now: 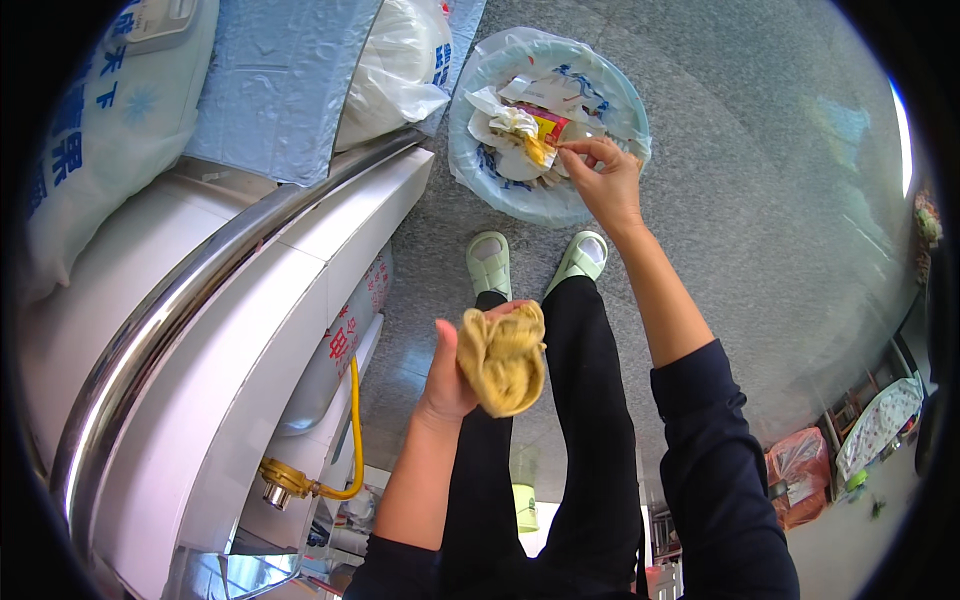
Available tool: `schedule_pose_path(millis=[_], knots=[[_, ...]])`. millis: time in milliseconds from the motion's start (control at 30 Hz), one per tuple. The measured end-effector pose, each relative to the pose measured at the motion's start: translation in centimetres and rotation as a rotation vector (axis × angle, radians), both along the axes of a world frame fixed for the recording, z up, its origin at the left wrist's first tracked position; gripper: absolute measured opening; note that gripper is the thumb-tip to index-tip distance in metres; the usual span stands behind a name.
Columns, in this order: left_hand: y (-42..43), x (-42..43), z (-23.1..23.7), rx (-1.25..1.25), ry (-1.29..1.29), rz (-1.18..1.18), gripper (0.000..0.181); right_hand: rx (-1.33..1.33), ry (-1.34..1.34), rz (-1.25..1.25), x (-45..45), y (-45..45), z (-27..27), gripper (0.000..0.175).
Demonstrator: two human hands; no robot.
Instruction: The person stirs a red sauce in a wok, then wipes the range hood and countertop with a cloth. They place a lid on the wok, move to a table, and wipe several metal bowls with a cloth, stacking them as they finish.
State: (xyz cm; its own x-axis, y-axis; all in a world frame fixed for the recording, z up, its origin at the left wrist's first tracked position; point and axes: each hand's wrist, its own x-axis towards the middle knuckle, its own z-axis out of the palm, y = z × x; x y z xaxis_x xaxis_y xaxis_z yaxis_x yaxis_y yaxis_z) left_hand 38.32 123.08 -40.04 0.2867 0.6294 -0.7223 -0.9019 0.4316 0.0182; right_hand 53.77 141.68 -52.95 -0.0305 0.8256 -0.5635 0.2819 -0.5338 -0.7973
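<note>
My left hand (452, 375) holds a crumpled, yellow-tan, cloth-like piece (501, 360) above my legs; motion blurs its folds. My right hand (606, 180) reaches over a round light-blue bin (517, 211) lined with a plastic bag. Its thumb and fingertips come together beside a yellow scrap (538, 151); whether something small is pinched between them is too fine to see. Inside the bin lie crumpled white tissue (511, 118), a red-and-yellow wrapper (546, 124) and other rubbish.
To the left, a steel rail (187, 296) edges a white tiled counter (247, 337). Underneath are a grey gas cylinder (319, 390) and a yellow hose (357, 427) with a regulator (285, 478). Filled white bags (397, 71) stand at upper left. My green slippers (489, 264) are near the bin.
</note>
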Motion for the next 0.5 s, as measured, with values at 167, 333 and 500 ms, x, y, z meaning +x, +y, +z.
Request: schedule_pose_path(millis=[167, 333, 500], knots=[[6.1, -0.3, -0.7, -0.162, 0.526, -0.451, 0.031, 0.256, -0.066, 0.148, 1.4, -0.9, 2.9, 0.012], [10.8, 0.6, -2.2, 0.064, 1.247, -0.598, 0.021, 0.612, -0.223, 0.238, 1.3, -1.7, 6.0, 0.014], [13.0, 1.7, -1.4, 0.196, 1.428, -0.710, 0.022, 0.912, -0.361, 0.354, 1.7, -1.7, 8.1, 0.018]])
